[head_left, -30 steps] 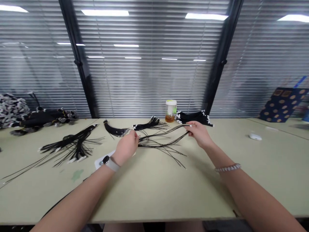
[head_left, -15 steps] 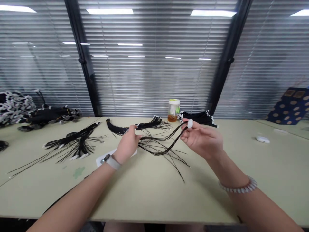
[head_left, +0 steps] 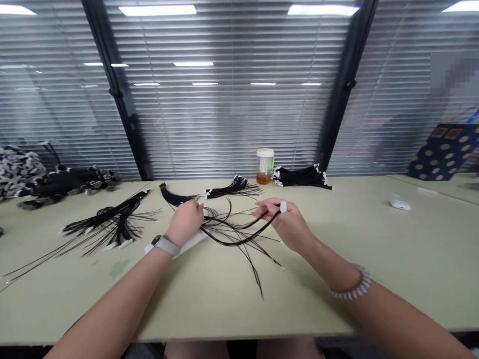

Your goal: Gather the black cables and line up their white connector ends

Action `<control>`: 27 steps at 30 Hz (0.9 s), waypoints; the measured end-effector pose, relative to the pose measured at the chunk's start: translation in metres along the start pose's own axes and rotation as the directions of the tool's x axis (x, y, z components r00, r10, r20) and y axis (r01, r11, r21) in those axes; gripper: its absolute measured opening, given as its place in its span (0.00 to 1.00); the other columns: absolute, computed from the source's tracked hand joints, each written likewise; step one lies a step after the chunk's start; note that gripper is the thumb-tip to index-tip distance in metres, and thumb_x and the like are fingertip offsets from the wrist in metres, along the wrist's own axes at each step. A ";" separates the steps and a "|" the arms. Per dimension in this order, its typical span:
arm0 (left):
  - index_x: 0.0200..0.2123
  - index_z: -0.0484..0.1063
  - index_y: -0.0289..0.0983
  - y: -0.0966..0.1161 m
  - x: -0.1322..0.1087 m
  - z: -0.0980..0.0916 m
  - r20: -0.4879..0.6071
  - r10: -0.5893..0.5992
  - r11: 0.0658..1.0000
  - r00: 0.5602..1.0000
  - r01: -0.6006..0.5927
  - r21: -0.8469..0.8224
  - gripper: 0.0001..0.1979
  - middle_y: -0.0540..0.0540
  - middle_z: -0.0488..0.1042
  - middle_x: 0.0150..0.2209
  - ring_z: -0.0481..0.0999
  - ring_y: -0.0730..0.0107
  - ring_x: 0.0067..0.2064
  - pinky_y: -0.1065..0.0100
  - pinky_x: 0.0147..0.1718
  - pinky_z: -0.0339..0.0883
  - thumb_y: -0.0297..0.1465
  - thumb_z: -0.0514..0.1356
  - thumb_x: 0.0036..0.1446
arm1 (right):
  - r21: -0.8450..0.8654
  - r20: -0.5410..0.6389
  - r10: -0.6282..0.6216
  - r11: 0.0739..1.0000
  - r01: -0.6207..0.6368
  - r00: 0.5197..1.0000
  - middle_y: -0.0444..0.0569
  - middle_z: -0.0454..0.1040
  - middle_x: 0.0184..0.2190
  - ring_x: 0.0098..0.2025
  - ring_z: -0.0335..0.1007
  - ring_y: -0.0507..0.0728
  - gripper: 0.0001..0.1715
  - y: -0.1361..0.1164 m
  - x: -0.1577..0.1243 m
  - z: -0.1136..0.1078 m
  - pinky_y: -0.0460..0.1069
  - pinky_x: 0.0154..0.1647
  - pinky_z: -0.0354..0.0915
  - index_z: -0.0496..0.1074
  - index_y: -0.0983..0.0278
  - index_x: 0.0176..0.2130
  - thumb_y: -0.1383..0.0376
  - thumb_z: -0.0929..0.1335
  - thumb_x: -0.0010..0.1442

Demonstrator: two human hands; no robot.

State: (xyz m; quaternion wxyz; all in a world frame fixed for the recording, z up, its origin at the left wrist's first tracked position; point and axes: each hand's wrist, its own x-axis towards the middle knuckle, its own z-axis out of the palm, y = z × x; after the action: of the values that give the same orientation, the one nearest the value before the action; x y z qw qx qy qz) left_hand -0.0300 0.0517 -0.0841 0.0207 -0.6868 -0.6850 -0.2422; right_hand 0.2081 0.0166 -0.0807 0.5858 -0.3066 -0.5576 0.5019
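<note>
The right hand (head_left: 286, 224) has dropped and drawn in toward the left hand (head_left: 185, 222) since half a second ago, so the wire bundle (head_left: 232, 240) between them now sags in a deeper loop. Its loose ends trail further toward the near edge of the bench (head_left: 232, 309).

That near edge runs straight below both forearms. The strip of bench between it and the hands is bare, giving open room well in front of the jar (head_left: 265, 166). The right hand pinches the bundle just behind its white plug (head_left: 283, 206), in front of the jar and slightly right. The left hand is clenched on the other end, in front of the jar and to its left, over a white card (head_left: 192, 240).

Fanned black wires (head_left: 112, 222) lie far left of the jar, nearer than it. A curved bunch (head_left: 174, 197) and a flat bunch (head_left: 232, 188) sit just left of the jar, and a stack of black bundles (head_left: 303, 177) touches its right side. A small white object (head_left: 399, 204) lies well to the right, with clear bench around it.

The jar's label is too small to read.
</note>
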 end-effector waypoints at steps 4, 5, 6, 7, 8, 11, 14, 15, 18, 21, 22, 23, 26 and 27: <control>0.26 0.71 0.36 0.013 -0.011 -0.007 0.008 0.034 0.999 0.999 -0.034 0.040 0.20 0.38 0.74 0.27 0.74 0.54 0.32 0.65 0.26 0.60 0.39 0.46 0.59 | 0.022 -0.024 -0.023 0.999 0.023 0.999 0.35 0.51 0.13 0.16 0.46 0.47 0.09 -0.004 -0.004 -0.002 0.46 0.19 0.49 0.71 0.64 0.32 0.64 0.68 0.46; 0.25 0.71 0.36 0.016 -0.013 -0.009 0.020 0.045 0.998 0.999 -0.046 0.036 0.20 0.39 0.75 0.27 0.74 0.55 0.31 0.66 0.26 0.60 0.40 0.46 0.58 | -0.034 -0.037 -0.071 0.997 0.070 0.997 0.35 0.50 0.14 0.17 0.45 0.47 0.10 -0.005 -0.004 -0.002 0.45 0.19 0.48 0.70 0.64 0.32 0.66 0.68 0.44; 0.24 0.71 0.37 0.019 -0.014 -0.012 0.036 0.062 0.998 0.997 -0.063 0.019 0.20 0.40 0.75 0.26 0.74 0.56 0.31 0.66 0.26 0.60 0.41 0.47 0.58 | -0.105 -0.040 -0.125 0.987 0.120 0.991 0.35 0.50 0.14 0.18 0.46 0.47 0.11 -0.005 -0.005 -0.003 0.45 0.20 0.48 0.70 0.63 0.32 0.68 0.67 0.43; 0.23 0.71 0.37 0.022 -0.016 -0.014 0.055 0.083 0.996 0.995 -0.083 -0.014 0.20 0.41 0.75 0.26 0.74 0.58 0.31 0.66 0.26 0.60 0.41 0.47 0.57 | -0.186 -0.033 -0.176 0.968 0.167 0.984 0.35 0.51 0.15 0.18 0.46 0.48 0.13 -0.005 -0.006 -0.004 0.46 0.21 0.48 0.70 0.63 0.33 0.69 0.67 0.42; 0.23 0.71 0.37 0.025 -0.017 -0.016 0.076 0.104 0.993 0.992 -0.099 -0.065 0.20 0.42 0.74 0.25 0.74 0.59 0.30 0.67 0.27 0.60 0.41 0.48 0.57 | -0.277 -0.018 -0.220 0.938 0.207 0.975 0.36 0.52 0.16 0.19 0.47 0.48 0.14 -0.006 -0.006 -0.004 0.46 0.22 0.49 0.70 0.63 0.34 0.70 0.66 0.42; 0.23 0.72 0.37 0.037 -0.025 -0.019 0.124 0.125 0.957 0.984 -0.087 -0.277 0.21 0.47 0.70 0.18 0.72 0.64 0.24 0.67 0.28 0.61 0.43 0.48 0.57 | -0.550 0.024 -0.274 0.799 0.241 0.961 0.37 0.53 0.17 0.20 0.48 0.49 0.18 -0.006 -0.010 -0.001 0.46 0.23 0.48 0.69 0.63 0.36 0.71 0.62 0.42; 0.25 0.71 0.36 0.052 -0.037 -0.016 0.133 0.110 0.881 0.985 -0.035 -0.471 0.22 0.53 0.64 0.13 0.67 0.70 0.16 0.69 0.23 0.60 0.45 0.47 0.57 | -0.771 0.038 -0.242 0.610 0.182 0.969 0.38 0.56 0.17 0.20 0.51 0.49 0.20 -0.007 -0.014 0.008 0.46 0.23 0.48 0.68 0.62 0.38 0.71 0.62 0.42; 0.26 0.71 0.36 0.058 -0.043 -0.014 0.128 0.119 0.854 0.985 -0.036 -0.519 0.22 0.54 0.62 0.12 0.66 0.70 0.16 0.70 0.22 0.59 0.46 0.47 0.57 | -0.816 0.041 -0.214 0.556 0.157 0.976 0.38 0.58 0.17 0.20 0.53 0.50 0.21 -0.008 -0.015 0.010 0.46 0.22 0.48 0.68 0.62 0.39 0.71 0.62 0.42; 0.23 0.67 0.36 0.072 -0.057 -0.010 0.135 0.165 0.790 0.977 -0.049 -0.611 0.22 0.54 0.58 0.12 0.63 0.71 0.16 0.71 0.19 0.54 0.45 0.47 0.58 | -0.896 0.054 -0.132 0.431 0.106 0.990 0.40 0.64 0.19 0.21 0.57 0.51 0.21 -0.007 -0.019 0.017 0.46 0.22 0.49 0.68 0.60 0.42 0.68 0.63 0.45; 0.18 0.59 0.37 0.080 -0.066 -0.007 0.171 0.203 0.748 0.964 -0.040 -0.662 0.22 0.54 0.57 0.13 0.60 0.73 0.17 0.72 0.17 0.52 0.44 0.46 0.58 | -0.942 0.086 -0.124 0.312 0.121 0.989 0.44 0.70 0.22 0.24 0.62 0.53 0.22 -0.002 -0.024 0.022 0.46 0.24 0.50 0.67 0.59 0.45 0.66 0.64 0.47; 0.17 0.57 0.37 0.082 -0.068 -0.007 0.180 0.210 0.736 0.961 -0.035 -0.676 0.22 0.54 0.56 0.13 0.59 0.74 0.17 0.72 0.17 0.52 0.44 0.47 0.57 | -0.951 0.103 -0.132 0.278 0.137 0.986 0.45 0.72 0.24 0.26 0.64 0.54 0.23 -0.001 -0.026 0.023 0.46 0.24 0.50 0.67 0.60 0.46 0.67 0.64 0.47; 0.16 0.56 0.37 0.082 -0.069 -0.006 0.192 0.212 0.726 0.958 -0.023 -0.687 0.22 0.54 0.56 0.14 0.59 0.75 0.17 0.73 0.17 0.51 0.44 0.48 0.57 | -0.954 0.121 -0.140 0.256 0.154 0.983 0.47 0.73 0.26 0.27 0.66 0.55 0.23 0.001 -0.027 0.024 0.47 0.25 0.51 0.67 0.60 0.46 0.67 0.63 0.48; 0.17 0.56 0.37 0.080 -0.068 -0.004 0.249 0.189 0.706 0.950 0.044 -0.707 0.22 0.55 0.55 0.14 0.58 0.75 0.16 0.73 0.15 0.51 0.46 0.49 0.55 | -0.938 0.158 -0.136 0.288 0.191 0.978 0.47 0.75 0.29 0.29 0.67 0.55 0.23 0.001 -0.028 0.024 0.47 0.26 0.54 0.67 0.60 0.47 0.68 0.63 0.49; 0.18 0.58 0.37 0.078 -0.066 -0.004 0.264 0.179 0.698 0.948 0.066 -0.713 0.22 0.55 0.56 0.14 0.59 0.75 0.16 0.73 0.15 0.52 0.46 0.49 0.55 | -0.923 0.168 -0.130 0.326 0.202 0.977 0.47 0.74 0.28 0.28 0.67 0.54 0.23 0.000 -0.026 0.022 0.46 0.27 0.55 0.67 0.60 0.47 0.68 0.63 0.50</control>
State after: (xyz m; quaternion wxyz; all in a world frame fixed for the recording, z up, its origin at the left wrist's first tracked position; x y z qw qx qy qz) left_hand 0.0468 -0.0159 -0.0811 -0.3483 -0.6911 -0.5099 -0.3757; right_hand 0.1903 -0.0120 -0.0856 0.3350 -0.5115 -0.7903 0.0397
